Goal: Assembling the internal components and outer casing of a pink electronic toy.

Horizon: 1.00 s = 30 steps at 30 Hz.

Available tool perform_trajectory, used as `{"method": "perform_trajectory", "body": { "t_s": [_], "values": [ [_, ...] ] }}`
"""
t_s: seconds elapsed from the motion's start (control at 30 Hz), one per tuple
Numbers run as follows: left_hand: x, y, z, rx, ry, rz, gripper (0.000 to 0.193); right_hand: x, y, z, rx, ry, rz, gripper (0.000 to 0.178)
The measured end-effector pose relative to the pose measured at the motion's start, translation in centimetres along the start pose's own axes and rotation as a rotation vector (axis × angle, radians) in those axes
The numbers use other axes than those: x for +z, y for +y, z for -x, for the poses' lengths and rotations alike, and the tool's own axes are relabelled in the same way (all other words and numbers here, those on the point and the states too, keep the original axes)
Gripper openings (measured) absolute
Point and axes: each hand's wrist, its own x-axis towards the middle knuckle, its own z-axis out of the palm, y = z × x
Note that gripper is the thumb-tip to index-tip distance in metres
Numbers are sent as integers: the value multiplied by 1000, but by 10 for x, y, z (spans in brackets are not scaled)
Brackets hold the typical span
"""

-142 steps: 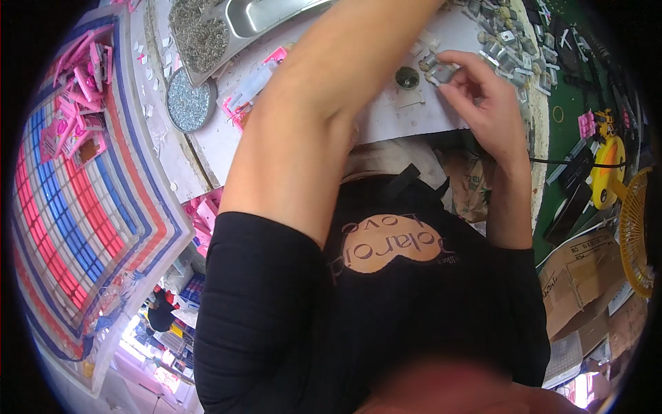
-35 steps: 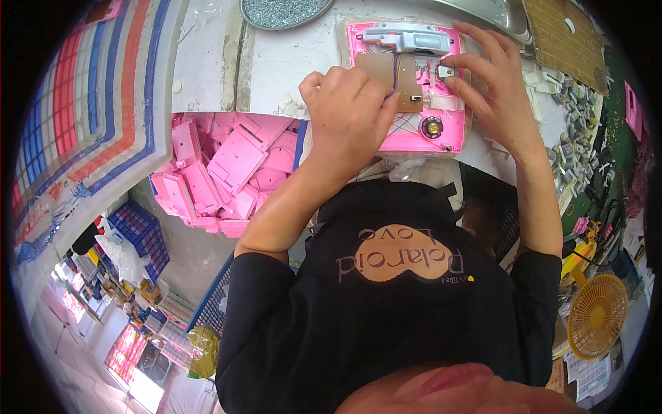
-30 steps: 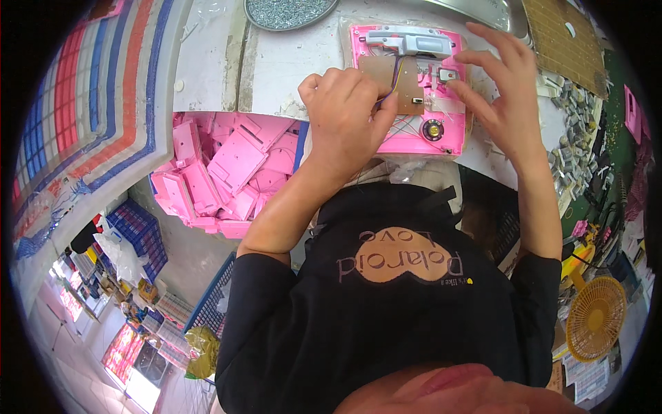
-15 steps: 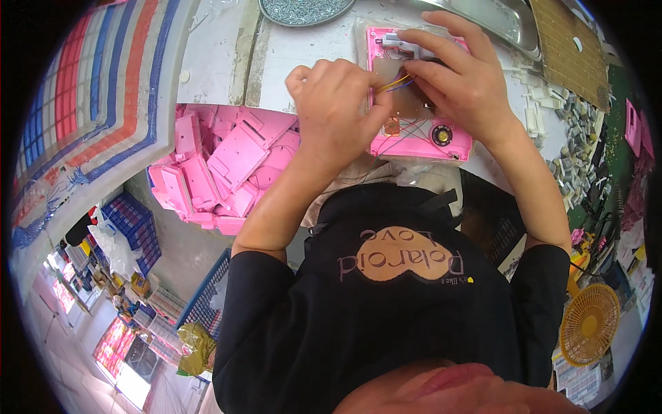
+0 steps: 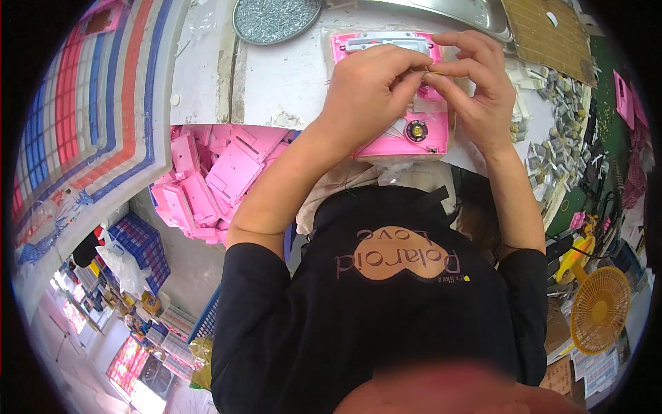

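Observation:
On the worktable before me lies a pink plastic housing (image 5: 393, 146), with a round black speaker (image 5: 416, 131) near its closest edge and a grey-white elongated part (image 5: 393, 44) along its far side. Over the housing's middle, my left hand (image 5: 372, 90) pinches with thumb and forefinger. Facing it, my right hand (image 5: 483, 90) also has thumb and forefinger together, its other fingers raised. A thin yellowish wire (image 5: 436, 72) runs between the two sets of fingertips. Both hands hide much of the housing's inside, including where the wire's ends go.
A round tray of small screws (image 5: 276, 19) stands at the far left. Many pink housings (image 5: 234, 165) are heaped left of my left forearm. Small grey-white parts (image 5: 558, 131) are scattered at the right, near a brown board (image 5: 548, 38) and a metal tray (image 5: 462, 14).
My hands have come together at the fingertips, the left moving right and up over the housing. The far grey-white part shows more fully. The whole view has shifted slightly.

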Motion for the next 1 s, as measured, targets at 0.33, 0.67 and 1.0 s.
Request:
{"method": "perform_trajectory", "body": {
  "t_s": [0.33, 0.67, 1.0],
  "values": [
    [-20, 9, -4, -251, -103, 30, 9, -75, -21, 54, -30, 182, 345, 18],
    [-2, -2, 0, 31, -11, -151, 7, -347, 84, 301, 582, 955, -649, 38],
    [15, 0, 1, 74, -61, -392, 10, -334, 31, 268, 603, 1160, 152, 43]
  ]
}}
